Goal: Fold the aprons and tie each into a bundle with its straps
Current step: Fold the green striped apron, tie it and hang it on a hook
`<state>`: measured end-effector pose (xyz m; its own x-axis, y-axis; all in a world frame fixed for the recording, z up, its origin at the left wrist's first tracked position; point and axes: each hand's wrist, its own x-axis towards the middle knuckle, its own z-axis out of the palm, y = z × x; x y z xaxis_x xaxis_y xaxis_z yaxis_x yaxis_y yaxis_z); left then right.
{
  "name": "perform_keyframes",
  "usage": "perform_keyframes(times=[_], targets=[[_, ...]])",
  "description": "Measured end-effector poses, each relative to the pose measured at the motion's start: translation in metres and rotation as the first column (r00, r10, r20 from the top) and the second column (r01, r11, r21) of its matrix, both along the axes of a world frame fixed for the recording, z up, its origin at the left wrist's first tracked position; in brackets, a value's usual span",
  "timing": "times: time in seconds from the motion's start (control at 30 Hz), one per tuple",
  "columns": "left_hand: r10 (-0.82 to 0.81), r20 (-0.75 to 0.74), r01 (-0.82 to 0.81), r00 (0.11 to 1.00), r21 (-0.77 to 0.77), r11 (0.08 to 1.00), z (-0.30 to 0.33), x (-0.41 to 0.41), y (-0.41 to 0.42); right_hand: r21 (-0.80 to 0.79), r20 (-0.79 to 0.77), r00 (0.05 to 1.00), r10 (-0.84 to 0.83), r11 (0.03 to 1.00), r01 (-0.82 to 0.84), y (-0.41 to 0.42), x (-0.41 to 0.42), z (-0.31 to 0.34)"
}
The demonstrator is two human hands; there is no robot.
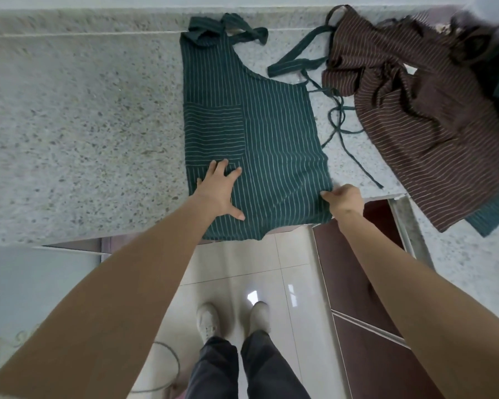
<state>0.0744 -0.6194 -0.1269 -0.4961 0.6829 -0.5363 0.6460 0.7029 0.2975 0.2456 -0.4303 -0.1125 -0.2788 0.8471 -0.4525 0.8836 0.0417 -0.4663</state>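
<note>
Unlabelled green apron (274, 133) under hands

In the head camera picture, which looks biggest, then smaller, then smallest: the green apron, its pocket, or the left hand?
1. green apron, spread flat on the counter
2. pocket, a patch on the apron
3. left hand, pressing flat on the apron; it looks a little smaller than the pocket

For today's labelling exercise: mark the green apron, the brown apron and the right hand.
green apron (271, 133): head view, striped middle.
brown apron (415, 110): head view, rumpled middle.
right hand (344, 200): head view, back of hand.
</note>
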Motion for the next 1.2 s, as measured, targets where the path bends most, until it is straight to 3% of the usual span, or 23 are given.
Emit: perform_keyframes(times=[0.3, 0.63, 0.77, 0.87, 0.97, 1.07, 1.13, 1.2], targets=[[0.011, 0.018, -0.011, 1.0, -0.027, 1.0, 0.0, -0.005, 0.0, -0.018, -0.118, 0.986, -0.12, 0.993, 0.119, 0.003, 0.018, 0.003], [0.043, 0.054, -0.046, 0.998, 0.041, 0.998, -0.002, -0.002, -0.005, -0.164, -0.032, 0.999, 0.0, 0.986, -0.006, -0.007, 0.028, -0.008], [0.014, 0.078, -0.019, 0.997, 0.063, 0.998, -0.001, -0.006, -0.01, -0.236, -0.086, 0.993, -0.074, 0.97, 0.052, -0.004, 0.03, -0.012], [0.02, -0.019, -0.019, 1.0, 0.038, 0.999, -0.002, -0.006, -0.023, -0.265, -0.109, 0.991, -0.074, 0.963, 0.043, -0.002, 0.03, -0.016], [0.143, -0.152, -0.144, 0.978, -0.001, 0.99, -0.004, -0.004, -0.039, -0.224, -0.127, 0.99, -0.061, 0.974, 0.031, -0.005, 0.026, -0.016], [0.331, -0.179, -0.328, 0.927, 0.045, 0.944, -0.004, 0.007, -0.046, -0.218, -0.156, 0.984, -0.085, 0.975, 0.05, -0.014, 0.025, -0.017], [0.518, -0.159, -0.504, 0.84, 0.124, 0.855, -0.001, 0.022, -0.045, -0.265, -0.173, 0.98, -0.095, 0.963, 0.046, -0.019, 0.026, -0.017], [0.725, -0.086, -0.7, 0.683, 0.207, 0.684, -0.004, 0.033, -0.047, -0.332, -0.171, 0.979, -0.114, 0.942, 0.052, -0.022, 0.029, -0.018]])
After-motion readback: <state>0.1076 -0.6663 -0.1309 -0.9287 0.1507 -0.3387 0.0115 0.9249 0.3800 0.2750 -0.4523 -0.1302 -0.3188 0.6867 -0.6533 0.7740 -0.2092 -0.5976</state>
